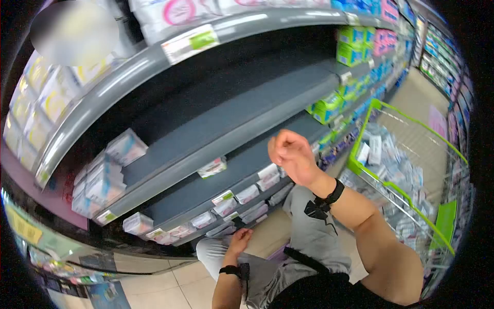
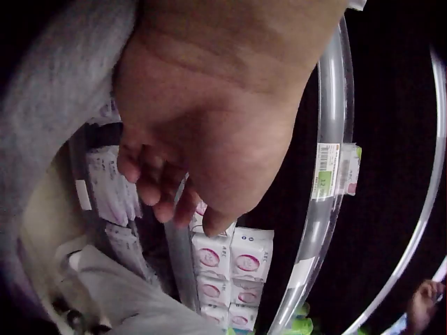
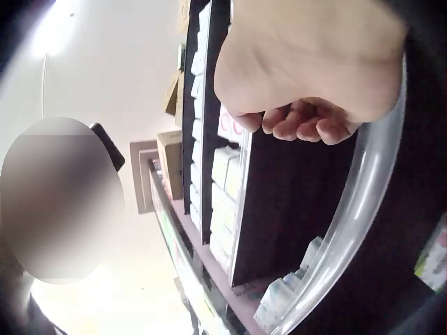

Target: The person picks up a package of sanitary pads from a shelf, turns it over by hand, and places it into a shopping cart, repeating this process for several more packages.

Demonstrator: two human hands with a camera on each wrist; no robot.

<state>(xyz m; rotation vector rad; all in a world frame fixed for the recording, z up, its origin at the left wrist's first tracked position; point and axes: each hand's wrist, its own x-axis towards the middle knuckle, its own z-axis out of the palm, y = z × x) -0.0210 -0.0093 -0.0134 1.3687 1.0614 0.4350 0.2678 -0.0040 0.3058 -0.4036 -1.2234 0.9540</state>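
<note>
My right hand (image 1: pixel 293 157) is raised in front of the dark shelves, palm up, its fingers loosely bent. Nothing shows in it, and in the right wrist view the same hand (image 3: pixel 307 91) has its fingertips bent toward the palm. Low beside my knee, my left hand (image 1: pixel 239 242) hangs with loosely bent fingers and holds nothing. Nearest to it are white packs with pink ovals (image 2: pixel 248 264) on a low shelf. A single small pack (image 1: pixel 212 167) lies on the shelf to the left of my right hand.
A green-rimmed shopping cart (image 1: pixel 406 193) full of small packs stands at my right. White and blue packs (image 1: pixel 103 180) are stacked at the shelf's left end, green boxes (image 1: pixel 355 46) farther along. A grey shelf edge (image 1: pixel 231 149) runs across in front of my knees.
</note>
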